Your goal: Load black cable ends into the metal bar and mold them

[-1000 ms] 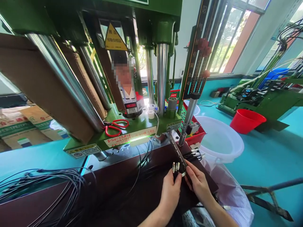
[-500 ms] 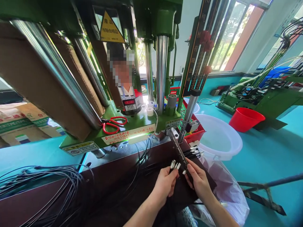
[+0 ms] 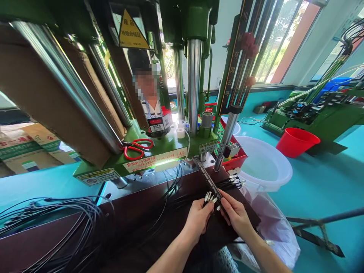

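My left hand (image 3: 196, 219) is closed around a bunch of black cables, and their silver metal plugs (image 3: 209, 196) stick out above the thumb. Close beside it, my right hand (image 3: 235, 212) grips the near end of a long, narrow dark metal bar (image 3: 207, 176) with small notches along it. The bar slants away toward the green press, its far end close to the press's lower plate. One silver plug (image 3: 218, 208) shows between the hands by the bar's near end; whether it is held by the right fingers I cannot tell.
A green press (image 3: 182, 146) stands ahead, with red-handled scissors (image 3: 136, 148) on its ledge. Black cables (image 3: 82, 223) pile on the dark table at left; more plugged cables (image 3: 234, 181) lie at right. Beyond are a white tub (image 3: 284, 178), a red bucket (image 3: 297, 142) and a person (image 3: 152, 108).
My right hand has shifted slightly left with the metal bar, whose far end has swung left. Both hands are now closer together. The left hand keeps its cables, nearly still.
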Demonstrator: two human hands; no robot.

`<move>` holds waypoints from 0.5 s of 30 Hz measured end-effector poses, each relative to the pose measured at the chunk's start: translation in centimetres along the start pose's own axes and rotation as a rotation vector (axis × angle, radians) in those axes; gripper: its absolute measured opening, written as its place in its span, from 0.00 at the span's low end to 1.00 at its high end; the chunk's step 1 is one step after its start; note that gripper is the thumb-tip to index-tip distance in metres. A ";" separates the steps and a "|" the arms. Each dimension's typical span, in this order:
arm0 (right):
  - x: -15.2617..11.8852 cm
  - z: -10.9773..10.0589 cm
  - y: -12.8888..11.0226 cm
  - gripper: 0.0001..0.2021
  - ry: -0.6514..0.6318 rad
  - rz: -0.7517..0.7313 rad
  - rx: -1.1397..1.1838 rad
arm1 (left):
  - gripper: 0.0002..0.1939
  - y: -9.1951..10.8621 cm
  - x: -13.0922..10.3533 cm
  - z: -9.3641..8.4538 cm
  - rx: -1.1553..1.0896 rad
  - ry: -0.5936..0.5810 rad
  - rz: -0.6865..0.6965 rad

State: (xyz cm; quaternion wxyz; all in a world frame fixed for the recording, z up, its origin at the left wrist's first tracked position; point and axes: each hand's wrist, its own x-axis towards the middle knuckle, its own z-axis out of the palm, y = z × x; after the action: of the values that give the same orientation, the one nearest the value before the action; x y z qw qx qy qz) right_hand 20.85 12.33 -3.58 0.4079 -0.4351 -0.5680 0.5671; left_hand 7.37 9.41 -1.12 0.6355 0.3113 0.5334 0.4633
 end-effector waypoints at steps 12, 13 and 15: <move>0.0 -0.4 0.1 0.24 0.019 0.071 0.110 | 0.25 1.1 0.5 -1.0 -0.160 -0.104 0.013; 0.0 -0.4 0.2 0.24 0.016 0.084 0.113 | 0.25 1.3 0.4 -1.0 -0.179 -0.146 -0.045; 0.0 -0.5 0.3 0.23 0.004 0.097 0.110 | 0.26 1.4 0.2 -0.9 -0.199 -0.176 -0.115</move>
State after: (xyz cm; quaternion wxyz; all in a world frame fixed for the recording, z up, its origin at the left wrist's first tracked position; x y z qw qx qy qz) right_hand 21.36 12.50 -3.85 0.4044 -0.4400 -0.5136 0.6157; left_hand 6.16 10.01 -0.13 0.7330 0.2550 0.4440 0.4478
